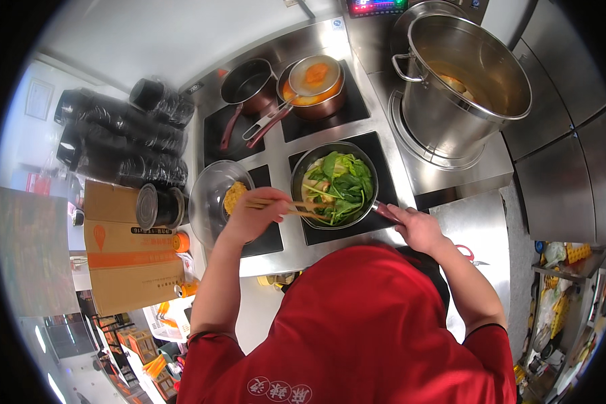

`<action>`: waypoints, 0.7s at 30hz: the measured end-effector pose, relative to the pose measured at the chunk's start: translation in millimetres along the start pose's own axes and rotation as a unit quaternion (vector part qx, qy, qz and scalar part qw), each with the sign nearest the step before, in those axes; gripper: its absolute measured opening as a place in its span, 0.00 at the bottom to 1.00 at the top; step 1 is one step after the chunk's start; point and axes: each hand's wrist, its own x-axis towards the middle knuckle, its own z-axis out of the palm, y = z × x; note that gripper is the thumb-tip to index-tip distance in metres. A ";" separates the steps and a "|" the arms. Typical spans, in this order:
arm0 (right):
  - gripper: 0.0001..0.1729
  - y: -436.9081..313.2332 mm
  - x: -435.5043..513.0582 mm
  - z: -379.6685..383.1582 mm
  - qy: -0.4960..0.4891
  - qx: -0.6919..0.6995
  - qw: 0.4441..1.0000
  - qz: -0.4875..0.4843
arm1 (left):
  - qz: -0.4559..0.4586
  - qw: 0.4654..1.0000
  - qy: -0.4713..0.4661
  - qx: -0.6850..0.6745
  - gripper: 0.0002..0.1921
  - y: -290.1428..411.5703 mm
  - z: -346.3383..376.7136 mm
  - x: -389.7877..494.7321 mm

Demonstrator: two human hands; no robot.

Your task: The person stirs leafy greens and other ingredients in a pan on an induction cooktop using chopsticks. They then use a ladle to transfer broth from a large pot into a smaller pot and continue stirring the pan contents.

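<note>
My left hand (256, 214) is closed around a pair of wooden chopsticks (303, 206), whose tips reach into the greens. Leafy green vegetables (342, 186) fill a dark saucepan (294, 189) on the front right cooktop plate, with pale liquid at the left side. My right hand (418, 227) grips the pan's reddish-brown handle (388, 213). Beside my left hand is a clear plastic bowl (207, 202), partly hidden by that hand and wrist. It holds a yellow noodle-like clump (234, 196).
Behind stand a dark saucepan (248, 83) and a copper-coloured pan (323, 107) with a strainer (310, 77) over orange broth. A large steel stockpot (444, 121) rises at right. Wrapped black containers (126, 131) and a cardboard box (126, 267) line the left. Red-handled scissors (467, 252) lie at right.
</note>
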 end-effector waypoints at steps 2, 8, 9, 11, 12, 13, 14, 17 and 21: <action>0.37 0.6 0.4 -0.3 -0.001 0.005 1.000 -0.001 | -0.016 0.997 -0.055 0.059 0.07 -7.8 14.7 6.1; 0.37 3.7 1.2 1.0 0.002 0.009 1.000 -0.008 | 0.150 0.972 -0.011 0.180 0.06 -21.7 36.4 43.6; 0.37 3.6 0.6 1.3 0.006 0.015 1.000 -0.009 | 0.164 0.970 -0.002 0.180 0.06 -22.1 35.0 49.6; 0.37 3.0 0.2 2.8 0.020 0.019 0.999 -0.016 | 0.151 0.972 0.006 0.180 0.06 -22.6 32.6 59.5; 0.37 2.3 -0.2 3.0 0.011 0.019 1.000 -0.010 | 0.150 0.973 0.011 0.175 0.06 -21.1 31.0 63.1; 0.37 1.4 -0.5 2.8 0.005 0.019 1.000 -0.005 | 0.150 0.974 0.016 0.170 0.05 -18.7 29.2 64.8; 0.37 0.5 -0.7 2.3 0.000 0.019 1.000 0.000 | 0.120 0.979 0.017 0.166 0.05 -15.3 26.7 64.4; 0.38 -1.5 -1.6 -0.6 -0.013 0.017 1.000 0.010 | 0.049 0.989 -0.002 0.137 0.05 0.5 14.1 53.0; 0.38 -3.9 -0.1 -2.9 -0.015 0.023 1.000 0.013 | 0.047 0.997 -0.004 0.064 0.05 15.5 5.4 40.0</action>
